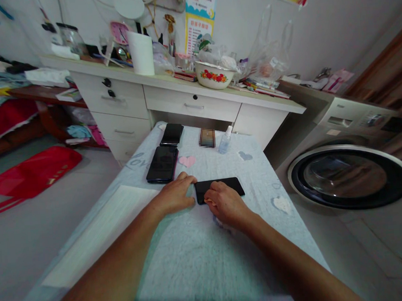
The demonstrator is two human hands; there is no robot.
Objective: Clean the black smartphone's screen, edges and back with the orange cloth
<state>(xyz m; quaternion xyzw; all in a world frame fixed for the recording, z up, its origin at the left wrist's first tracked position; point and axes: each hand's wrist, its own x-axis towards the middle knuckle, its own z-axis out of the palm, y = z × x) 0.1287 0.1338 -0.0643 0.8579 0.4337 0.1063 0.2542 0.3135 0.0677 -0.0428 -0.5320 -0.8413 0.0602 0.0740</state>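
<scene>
The left hand [176,194] spreads against the phone's [233,185] end; the right hand [227,204] bunches over it, grip unclear. Bottle [224,142] near tabletop's [195,261] far edge.

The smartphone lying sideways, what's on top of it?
The right hand covers part of the smartphone. Its black screen shows on both sides; whatever's beneath the curled fingers is hidden.

Your one camera sits on your head, looking forward and down. Your left hand [178,192] and right hand [225,203] are near; the white desk [170,97] is farther.
</scene>
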